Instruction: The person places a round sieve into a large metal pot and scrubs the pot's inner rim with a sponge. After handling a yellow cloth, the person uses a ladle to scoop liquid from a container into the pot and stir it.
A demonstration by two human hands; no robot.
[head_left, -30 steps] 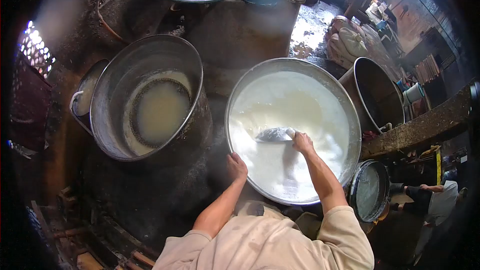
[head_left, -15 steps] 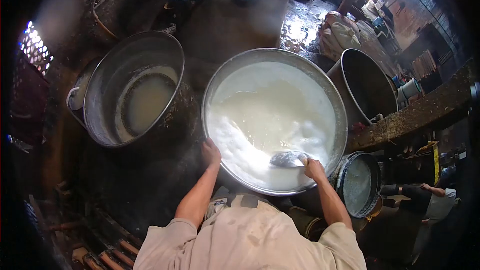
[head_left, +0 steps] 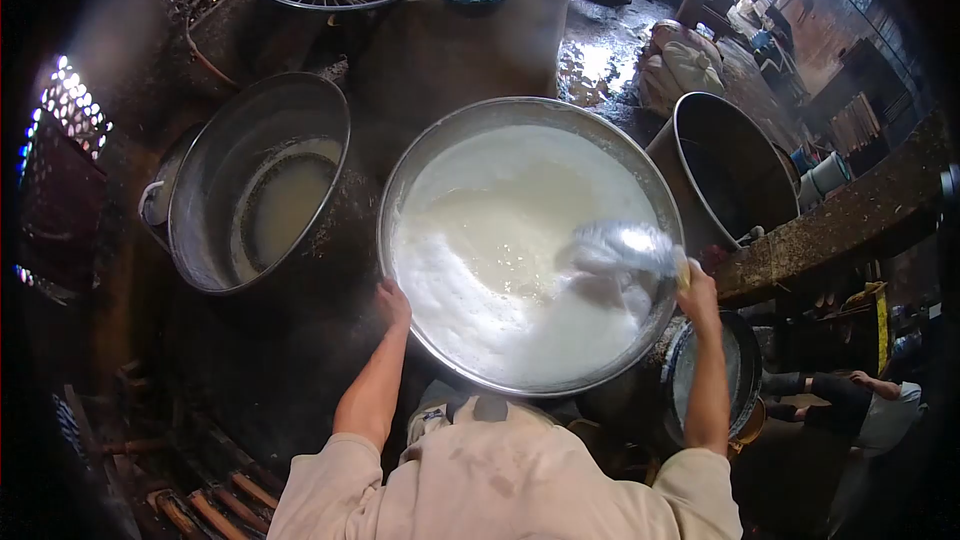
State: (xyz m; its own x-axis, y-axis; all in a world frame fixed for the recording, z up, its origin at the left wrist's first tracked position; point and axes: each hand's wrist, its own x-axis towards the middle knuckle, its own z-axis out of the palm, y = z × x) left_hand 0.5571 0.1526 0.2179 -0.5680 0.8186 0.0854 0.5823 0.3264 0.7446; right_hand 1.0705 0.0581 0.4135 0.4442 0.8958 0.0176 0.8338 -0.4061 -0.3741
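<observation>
A wide round metal vat (head_left: 400, 185) stands in front of me, filled with milky white liquid (head_left: 480, 240) with foam around its edges. My right hand (head_left: 698, 292) is closed around the short pale handle of a broad metal scoop (head_left: 625, 248), over the right side of the vat. The scoop is blurred by motion, with foamy liquid on it and below it. At the vat's lower left rim, my left hand (head_left: 393, 303) grips the edge, its fingertips partly hidden.
A deep metal pot (head_left: 185, 210) with cloudy liquid low inside stands on the left. Another metal pot (head_left: 685, 155) is at right behind a beam (head_left: 850, 230). A smaller container (head_left: 685, 370) sits below my right arm. A person (head_left: 885, 415) is at far right.
My right hand has moved right and up with the scoop, which now stands higher over the vat's right side. My left hand stays at the rim. The view has shifted slightly.
</observation>
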